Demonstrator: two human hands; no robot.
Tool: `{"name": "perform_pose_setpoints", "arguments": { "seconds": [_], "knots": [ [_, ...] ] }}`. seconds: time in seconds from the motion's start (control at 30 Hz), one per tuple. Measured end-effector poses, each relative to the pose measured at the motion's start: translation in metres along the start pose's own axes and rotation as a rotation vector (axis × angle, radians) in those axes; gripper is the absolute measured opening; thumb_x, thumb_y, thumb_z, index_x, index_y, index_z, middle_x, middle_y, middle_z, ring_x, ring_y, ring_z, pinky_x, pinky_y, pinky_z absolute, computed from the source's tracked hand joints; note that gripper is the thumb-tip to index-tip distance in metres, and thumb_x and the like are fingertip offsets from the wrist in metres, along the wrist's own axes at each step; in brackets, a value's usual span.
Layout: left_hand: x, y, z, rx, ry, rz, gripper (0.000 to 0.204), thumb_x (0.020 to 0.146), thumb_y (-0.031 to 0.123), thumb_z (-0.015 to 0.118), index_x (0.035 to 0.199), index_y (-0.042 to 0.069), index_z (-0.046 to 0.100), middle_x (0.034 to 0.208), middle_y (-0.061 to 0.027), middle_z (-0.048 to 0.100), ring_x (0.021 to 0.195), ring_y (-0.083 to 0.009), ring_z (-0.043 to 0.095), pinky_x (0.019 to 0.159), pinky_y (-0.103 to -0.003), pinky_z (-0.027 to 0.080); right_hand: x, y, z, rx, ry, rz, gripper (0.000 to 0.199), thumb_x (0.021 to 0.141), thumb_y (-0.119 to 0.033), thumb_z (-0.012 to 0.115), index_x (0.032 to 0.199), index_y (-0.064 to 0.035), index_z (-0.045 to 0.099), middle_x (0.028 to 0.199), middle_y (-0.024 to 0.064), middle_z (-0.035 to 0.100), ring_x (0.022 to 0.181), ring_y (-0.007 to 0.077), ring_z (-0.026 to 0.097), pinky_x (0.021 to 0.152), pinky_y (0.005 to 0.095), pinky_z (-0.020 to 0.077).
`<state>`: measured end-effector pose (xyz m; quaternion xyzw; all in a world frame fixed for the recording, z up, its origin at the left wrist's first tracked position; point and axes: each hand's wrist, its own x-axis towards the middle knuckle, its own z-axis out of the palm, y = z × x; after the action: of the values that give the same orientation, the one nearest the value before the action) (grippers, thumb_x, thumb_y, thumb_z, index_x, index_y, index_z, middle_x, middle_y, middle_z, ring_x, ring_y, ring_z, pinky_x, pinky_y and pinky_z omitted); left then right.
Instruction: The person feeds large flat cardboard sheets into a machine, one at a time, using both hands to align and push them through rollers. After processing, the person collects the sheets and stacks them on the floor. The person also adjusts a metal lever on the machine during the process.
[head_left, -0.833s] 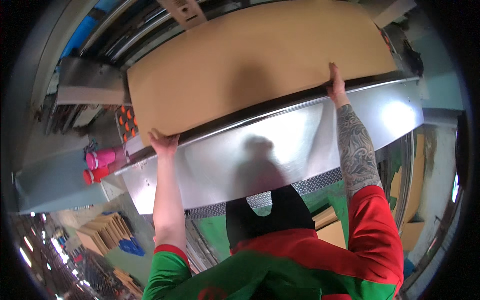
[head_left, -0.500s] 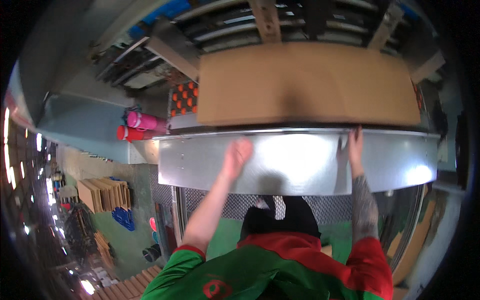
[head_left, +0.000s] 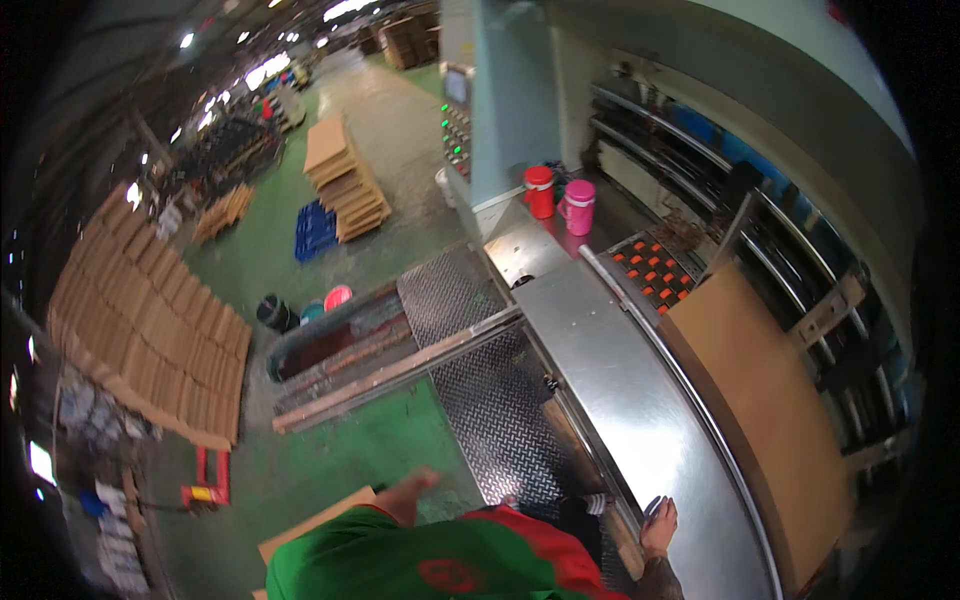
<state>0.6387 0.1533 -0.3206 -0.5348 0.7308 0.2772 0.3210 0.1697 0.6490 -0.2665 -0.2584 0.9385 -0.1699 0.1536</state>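
My right hand [head_left: 659, 530] rests on the smooth metal table [head_left: 640, 370], close to its near edge, with the fingers stretched out. A small dark patch shows beside its fingertips; whether it is a shadow or a thing is unclear. Over the green floor, to the left of the table, my left hand [head_left: 420, 482] is smeared by motion and its fingers are not clear. Beyond the table's rail a large brown cardboard sheet [head_left: 765, 410] lies at the machine, touched by neither hand.
A red jug [head_left: 538, 192] and a pink jug [head_left: 578, 207] stand at the table's far end, near orange rollers [head_left: 655, 270]. Cardboard stacks [head_left: 150, 320] stand on the left, with another stack [head_left: 340, 180] farther off. A floor pit [head_left: 340, 340] lies beside tread plate [head_left: 500, 420].
My view has swung left, bringing the floor and cardboard stacks into sight. My left hand has left its place over the table. My right hand has come away from the rail to the near edge.
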Motion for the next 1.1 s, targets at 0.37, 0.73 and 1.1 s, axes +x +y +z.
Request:
{"name": "perform_pose_setpoints", "arguments": {
  "seconds": [0.37, 0.73, 1.1],
  "knots": [
    [-0.034, -0.123, 0.072, -1.185, 0.318, -0.125, 0.062, 0.105, 0.052, 0.053, 0.138, 0.003, 0.069, 0.14, -0.0267, 0.068, 0.13, -0.0435, 0.065, 0.114, -0.049, 0.049, 0.048, -0.16, 0.126, -0.362, 0.026, -0.489, 0.082, 0.085, -0.017, 0.071, 0.161, -0.0016, 0.043, 0.164, 0.021, 0.042, 0.15, 0.0432, 0.041, 0.117, 0.0528, 0.0464],
    [-0.233, -0.106, 0.364, -1.359, -0.2, -0.888, 0.073, 0.1, 0.055, 0.056, 0.143, -0.002, 0.064, 0.151, -0.0243, 0.061, 0.143, -0.0411, 0.057, 0.118, -0.049, 0.047, 0.198, -0.402, 0.194, -0.725, -0.756, -0.749, 0.055, 0.092, -0.038, 0.074, 0.133, -0.0018, 0.07, 0.143, 0.0269, 0.061, 0.133, 0.0497, 0.058, 0.115, 0.0491, 0.0484],
    [-0.175, -0.089, 0.195, -1.996, 0.436, -0.997, 0.057, 0.105, 0.044, 0.064, 0.137, -0.004, 0.068, 0.115, -0.0146, 0.077, 0.112, -0.0243, 0.073, 0.097, -0.038, 0.057, 0.076, -0.74, 0.306, -0.441, -0.691, -1.92, 0.069, 0.091, -0.019, 0.071, 0.155, -0.0076, 0.05, 0.166, 0.0171, 0.042, 0.158, 0.0349, 0.033, 0.127, 0.0639, 0.0236]
  ]
}}
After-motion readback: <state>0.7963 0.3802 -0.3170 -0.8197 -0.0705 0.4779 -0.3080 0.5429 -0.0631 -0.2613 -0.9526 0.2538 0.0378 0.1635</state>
